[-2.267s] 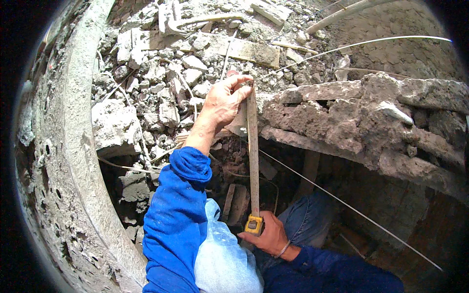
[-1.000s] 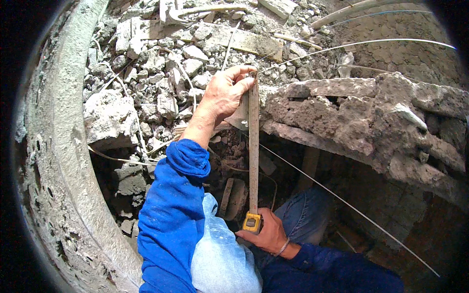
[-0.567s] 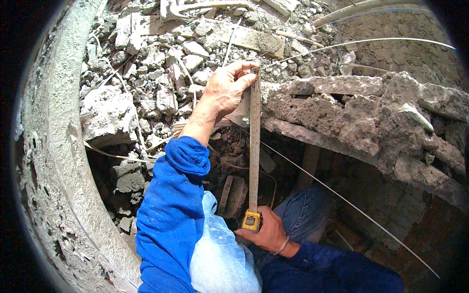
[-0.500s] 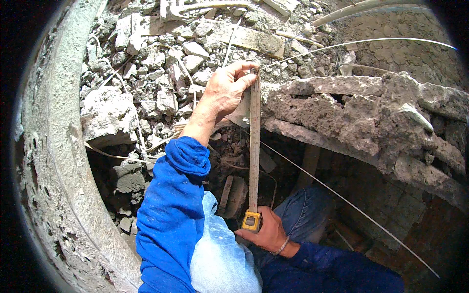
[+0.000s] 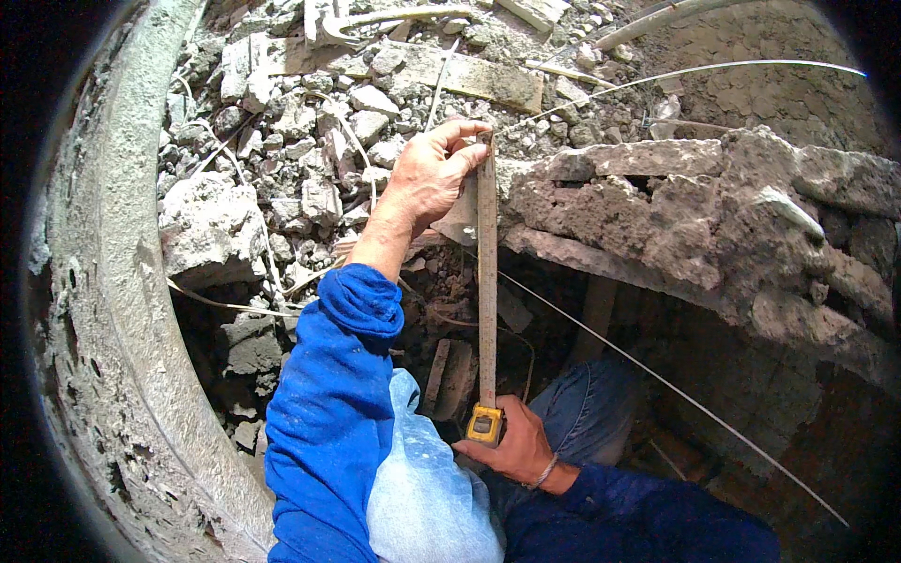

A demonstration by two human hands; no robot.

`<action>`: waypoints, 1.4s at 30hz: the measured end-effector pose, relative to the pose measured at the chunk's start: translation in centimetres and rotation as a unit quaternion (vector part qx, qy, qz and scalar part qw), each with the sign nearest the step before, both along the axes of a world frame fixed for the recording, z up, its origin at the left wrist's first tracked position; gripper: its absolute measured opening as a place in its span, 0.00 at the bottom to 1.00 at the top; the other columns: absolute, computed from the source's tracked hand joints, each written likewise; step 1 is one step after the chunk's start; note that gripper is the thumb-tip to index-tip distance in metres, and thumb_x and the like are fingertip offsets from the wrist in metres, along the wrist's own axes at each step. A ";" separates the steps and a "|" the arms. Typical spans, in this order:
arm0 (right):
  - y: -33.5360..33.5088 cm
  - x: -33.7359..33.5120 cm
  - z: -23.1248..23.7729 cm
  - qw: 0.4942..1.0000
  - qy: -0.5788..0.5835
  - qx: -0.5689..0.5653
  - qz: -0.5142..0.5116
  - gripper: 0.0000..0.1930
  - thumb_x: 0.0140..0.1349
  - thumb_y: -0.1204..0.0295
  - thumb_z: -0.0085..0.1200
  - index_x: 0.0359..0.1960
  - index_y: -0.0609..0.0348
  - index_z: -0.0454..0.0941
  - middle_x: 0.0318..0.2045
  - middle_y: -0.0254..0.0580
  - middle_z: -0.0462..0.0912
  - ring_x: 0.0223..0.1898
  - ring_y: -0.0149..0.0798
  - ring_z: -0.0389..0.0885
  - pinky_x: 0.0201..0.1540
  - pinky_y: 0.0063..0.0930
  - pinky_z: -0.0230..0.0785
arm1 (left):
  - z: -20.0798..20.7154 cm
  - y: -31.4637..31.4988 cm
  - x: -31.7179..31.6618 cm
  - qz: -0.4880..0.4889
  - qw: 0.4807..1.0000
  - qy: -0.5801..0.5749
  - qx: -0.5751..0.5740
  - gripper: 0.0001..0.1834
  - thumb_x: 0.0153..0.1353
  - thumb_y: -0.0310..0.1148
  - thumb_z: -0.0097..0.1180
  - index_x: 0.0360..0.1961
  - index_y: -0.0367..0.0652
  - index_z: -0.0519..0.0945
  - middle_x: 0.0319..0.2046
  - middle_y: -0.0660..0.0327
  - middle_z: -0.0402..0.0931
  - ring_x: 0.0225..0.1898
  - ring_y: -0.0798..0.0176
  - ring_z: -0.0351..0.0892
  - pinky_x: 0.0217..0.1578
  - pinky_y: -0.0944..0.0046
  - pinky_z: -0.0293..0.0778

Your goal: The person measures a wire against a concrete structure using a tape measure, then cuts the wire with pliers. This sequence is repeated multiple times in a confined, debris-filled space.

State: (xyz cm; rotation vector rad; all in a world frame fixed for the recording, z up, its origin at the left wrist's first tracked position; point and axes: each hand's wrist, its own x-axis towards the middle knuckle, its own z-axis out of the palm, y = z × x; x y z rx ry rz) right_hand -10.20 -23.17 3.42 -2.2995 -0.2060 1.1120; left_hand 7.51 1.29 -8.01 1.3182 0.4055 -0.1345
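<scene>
A tape measure with a yellow and dark case (image 5: pixel 484 425) is held in my right hand (image 5: pixel 521 439), its fingers wrapped round the case. The pulled-out blade (image 5: pixel 487 281) runs straight away from the case to my left hand (image 5: pixel 439 169). Thumb and fingers of that hand pinch the blade's far end, close to the edge of the broken masonry. A thin pale line (image 5: pixel 671 396) passes behind the blade and slants down to the right. My blue left sleeve and jeans fill the lower middle.
A curved concrete edge (image 5: pixel 141 235) bounds the left side. Rubble (image 5: pixel 371 98) with loose wires and a wooden board (image 5: pixel 479 80) covers the far side. Broken masonry (image 5: pixel 648 216) juts over a dark hollow (image 5: pixel 694 338) on the right. A hammer-like tool (image 5: pixel 328 23) lies at the far edge.
My hands and the stretched tape measure stay almost in place. The whole view has shifted and turned very slightly.
</scene>
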 end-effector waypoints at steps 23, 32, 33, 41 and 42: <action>0.8 3.0 -1.3 0.991 -0.082 0.099 0.039 0.48 0.43 0.54 0.68 0.62 0.63 0.54 0.43 0.59 0.75 0.45 0.56 0.76 0.49 0.41 0.69 | 2.3 6.3 -3.9 -0.108 0.987 0.023 -0.117 0.11 0.47 0.29 0.63 0.33 0.42 0.76 0.24 0.64 0.77 0.22 0.74 0.74 0.21 0.77 0.66; 1.3 6.0 -4.0 0.992 -0.044 0.114 -0.005 0.52 0.44 0.58 0.68 0.66 0.60 0.45 0.45 0.57 0.76 0.45 0.54 0.78 0.49 0.39 0.70 | 0.4 6.1 -4.8 -0.097 0.984 0.138 -0.057 0.10 0.56 0.40 0.58 0.33 0.47 0.80 0.22 0.70 0.75 0.21 0.78 0.73 0.19 0.78 0.63; 0.5 5.6 -4.1 0.992 -0.036 0.125 -0.007 0.52 0.44 0.58 0.68 0.66 0.60 0.45 0.44 0.57 0.76 0.45 0.53 0.78 0.49 0.39 0.70 | -0.3 6.1 -5.1 -0.019 0.987 0.129 -0.098 0.09 0.56 0.40 0.60 0.33 0.48 0.79 0.22 0.71 0.74 0.21 0.78 0.72 0.20 0.77 0.64; -3.3 5.2 -7.0 0.997 -0.001 0.083 0.005 0.52 0.42 0.63 0.68 0.67 0.58 0.46 0.47 0.55 0.75 0.46 0.48 0.77 0.52 0.35 0.67 | -4.7 5.5 -5.2 0.068 0.981 0.078 -0.161 0.12 0.58 0.40 0.59 0.39 0.46 0.77 0.27 0.68 0.76 0.23 0.74 0.74 0.22 0.75 0.69; -3.6 5.4 -7.6 0.998 -0.006 0.060 0.021 0.52 0.42 0.64 0.68 0.67 0.58 0.47 0.48 0.55 0.75 0.48 0.46 0.76 0.54 0.34 0.66 | -5.1 5.7 -5.0 0.101 0.980 0.096 -0.145 0.10 0.58 0.39 0.59 0.38 0.47 0.77 0.26 0.69 0.75 0.23 0.75 0.74 0.22 0.75 0.69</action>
